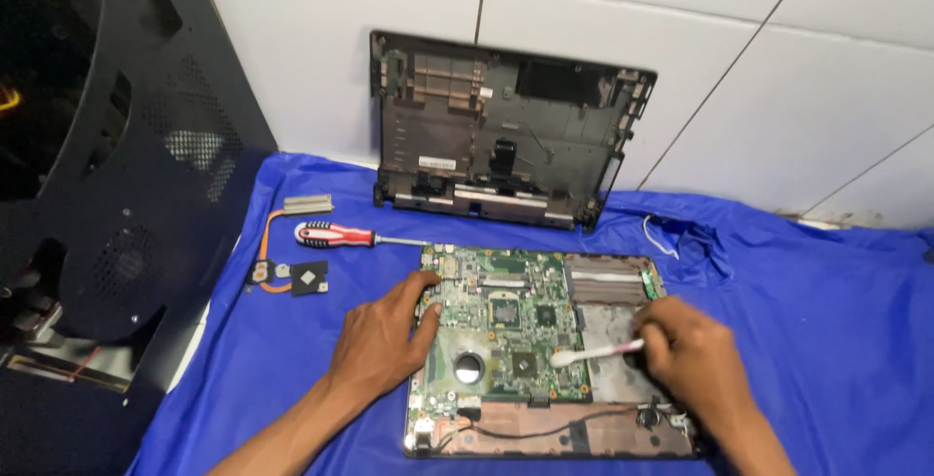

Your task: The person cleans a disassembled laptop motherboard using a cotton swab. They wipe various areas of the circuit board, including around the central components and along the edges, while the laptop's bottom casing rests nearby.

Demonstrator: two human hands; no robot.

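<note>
An opened laptop base with a green circuit board (506, 325) lies flat on a blue cloth (808, 340). My left hand (384, 335) rests on the board's left edge, thumb and fingers spread against it. My right hand (691, 354) pinches a cotton swab (593, 352) with a pink stick. The swab's white tip touches the board near a dark square chip (522, 365).
A black laptop bottom cover (506, 126) leans upright against the white tiled wall. A red-handled screwdriver (341, 236) and a copper heat pipe with heatsink (292, 267) lie left of the board. A dark perforated metal case (126, 165) stands at the left.
</note>
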